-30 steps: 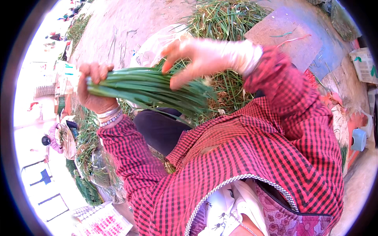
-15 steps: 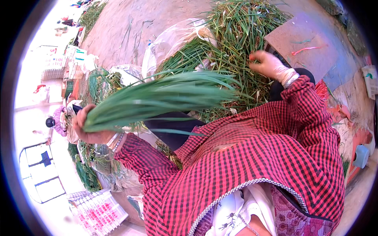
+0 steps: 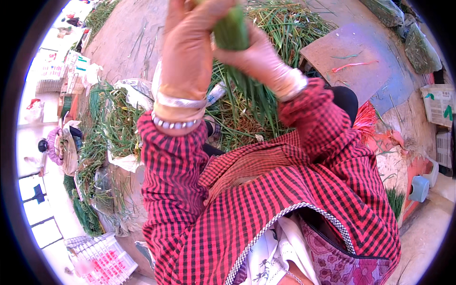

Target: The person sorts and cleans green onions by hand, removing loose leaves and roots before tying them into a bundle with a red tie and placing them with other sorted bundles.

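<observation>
A bunch of chives (image 3: 231, 31), long flat green leaves hanging downward, is raised in front of me at the top of the view. My left hand (image 3: 189, 52) is beside its upper end with the fingers curled over it; the fingertips are partly cut off by the frame edge. My right hand (image 3: 262, 59) wraps the bunch from the other side, just below. Thin gloves appear to cover both hands, with bands at the wrists. Behind and below the bunch lies a big heap of loose chives (image 3: 289, 31) on the floor.
At right stands a low board (image 3: 351, 50) with a pink-red strip (image 3: 354, 65) on it. Red ties (image 3: 365, 119) lie beside my knee. A white crate (image 3: 437, 107) and a pale blue container (image 3: 420, 188) are further right. More greens (image 3: 111, 116) and another person (image 3: 59, 145) are at left.
My left hand has swung the bunch from the far left to the front centre, turning it leaves-down. My right hand has left the heap and closed round the bunch.
</observation>
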A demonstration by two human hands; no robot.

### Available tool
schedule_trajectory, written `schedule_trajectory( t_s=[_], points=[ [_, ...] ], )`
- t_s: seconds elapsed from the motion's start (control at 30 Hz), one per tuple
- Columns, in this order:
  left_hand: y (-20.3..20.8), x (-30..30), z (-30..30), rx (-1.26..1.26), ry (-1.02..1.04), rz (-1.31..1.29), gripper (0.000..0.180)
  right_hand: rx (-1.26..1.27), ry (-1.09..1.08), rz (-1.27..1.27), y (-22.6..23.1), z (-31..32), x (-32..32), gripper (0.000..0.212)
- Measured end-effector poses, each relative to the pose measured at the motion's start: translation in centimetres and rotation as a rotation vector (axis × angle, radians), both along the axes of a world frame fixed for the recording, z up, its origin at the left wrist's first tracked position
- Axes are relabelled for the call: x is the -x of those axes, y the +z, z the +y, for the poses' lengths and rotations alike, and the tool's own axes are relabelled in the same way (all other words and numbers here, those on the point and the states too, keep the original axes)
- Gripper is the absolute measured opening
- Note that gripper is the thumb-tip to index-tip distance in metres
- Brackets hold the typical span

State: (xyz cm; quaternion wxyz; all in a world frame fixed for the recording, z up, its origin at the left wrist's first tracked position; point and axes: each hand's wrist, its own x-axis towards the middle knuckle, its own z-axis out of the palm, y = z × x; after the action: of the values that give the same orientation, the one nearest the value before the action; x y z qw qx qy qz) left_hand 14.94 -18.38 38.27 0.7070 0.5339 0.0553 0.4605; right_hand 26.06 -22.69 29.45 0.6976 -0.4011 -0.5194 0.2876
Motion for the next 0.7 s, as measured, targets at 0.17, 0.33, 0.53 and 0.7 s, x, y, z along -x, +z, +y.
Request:
schedule_trajectory(
  t_s=[0.17,0.33,0.53,0.7],
  points=[
    [-9.3,-1.9,1.3,-0.514,-0.078,0.831,0.066,0.163,0.005,0.478,3.2,-4.0,-9.2,0.030],
    [-21.4,6.0,4.0,-0.121,-0.285,1.267,0.054,-0.122,-0.064,0.694,3.6,-7.5,-20.8,0.021],
    [-18.2,11.7,6.5,0.320,-0.061,1.213,0.043,0.023,-0.263,0.351,11.8,-17.9,-34.3,0.029],
    [-18.9,17.2,12.2,0.396,0.099,1.159,0.038,0.772,-0.822,-0.377,13.5,-20.0,-38.4,0.038]
  ],
)
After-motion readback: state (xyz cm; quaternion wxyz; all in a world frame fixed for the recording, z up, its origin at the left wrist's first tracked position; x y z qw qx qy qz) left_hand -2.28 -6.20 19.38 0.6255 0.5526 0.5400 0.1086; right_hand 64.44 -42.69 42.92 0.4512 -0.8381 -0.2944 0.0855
